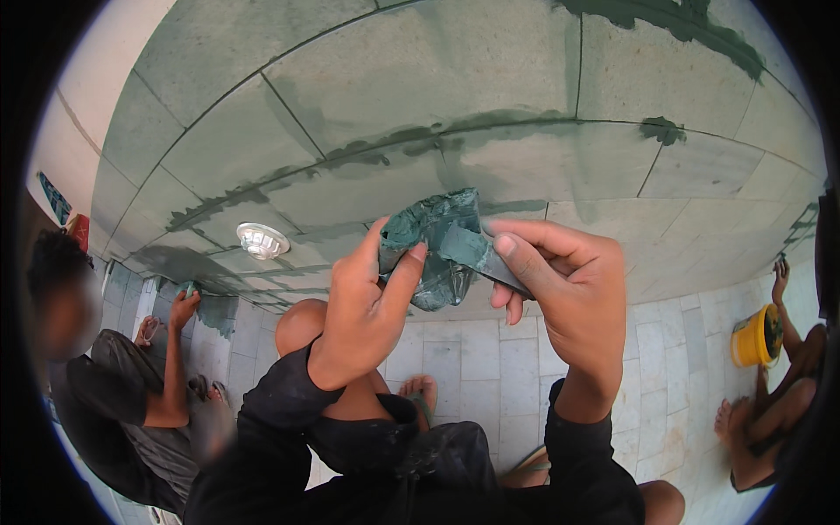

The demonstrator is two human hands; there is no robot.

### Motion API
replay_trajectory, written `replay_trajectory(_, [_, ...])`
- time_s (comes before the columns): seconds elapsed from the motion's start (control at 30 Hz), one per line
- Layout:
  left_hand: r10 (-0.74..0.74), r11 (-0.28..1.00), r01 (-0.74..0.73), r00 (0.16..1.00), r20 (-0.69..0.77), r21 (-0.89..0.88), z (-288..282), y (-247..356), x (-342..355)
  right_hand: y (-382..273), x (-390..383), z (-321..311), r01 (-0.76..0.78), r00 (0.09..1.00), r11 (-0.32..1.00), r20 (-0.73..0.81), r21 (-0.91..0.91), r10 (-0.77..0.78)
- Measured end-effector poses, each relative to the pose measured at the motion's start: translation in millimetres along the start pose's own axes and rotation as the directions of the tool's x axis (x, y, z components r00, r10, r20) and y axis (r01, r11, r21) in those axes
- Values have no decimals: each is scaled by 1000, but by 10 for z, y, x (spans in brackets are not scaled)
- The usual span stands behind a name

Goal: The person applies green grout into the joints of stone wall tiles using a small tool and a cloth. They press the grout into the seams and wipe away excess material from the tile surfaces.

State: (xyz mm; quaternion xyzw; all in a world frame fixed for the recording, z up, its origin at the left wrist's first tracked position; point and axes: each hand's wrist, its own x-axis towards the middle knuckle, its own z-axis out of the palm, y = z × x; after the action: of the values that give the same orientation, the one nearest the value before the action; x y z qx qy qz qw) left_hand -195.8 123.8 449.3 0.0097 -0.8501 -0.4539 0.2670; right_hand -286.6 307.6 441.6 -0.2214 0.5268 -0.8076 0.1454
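Right, here we are with the plastic bag (448, 284), smeared dark green and crumpled, held up in front of the tiled wall (516, 166). On the bag's left side sits the left hand (363, 293), its grip clamped on the bunched plastic, thumb across the near face. Over to the bag's right, the right hand (577, 284) has its grip clamped on a flat grey scraper (500, 269), pinched between thumb and fingers. A thick dab of green paste (468, 248) coats the scraper's end, and that end lies right across the bag's front; whether the two touch, I can't tell.

Behind and above the bag, green streaks follow the joints between tiles, with one ragged blotch (662, 130) up to the bag's right. Left of the bag, a round white fitting (262, 241) juts from the wall. Farther left, a co-worker in dark clothes (114, 394) crouches, one hand up at a green-smeared patch. And well to the bag's right, there's a yellow bucket (751, 341) beside a second crouching person (792, 398), an arm raised to the wall! Below the bag, pale floor tiles (525, 367) spread out.
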Motion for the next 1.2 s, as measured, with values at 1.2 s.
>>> replay_trajectory(1.2, [316, 903, -317, 947, 53, 291, 5, -39, 24, 11, 87, -162, -9, 1000, 998, 30, 60, 8])
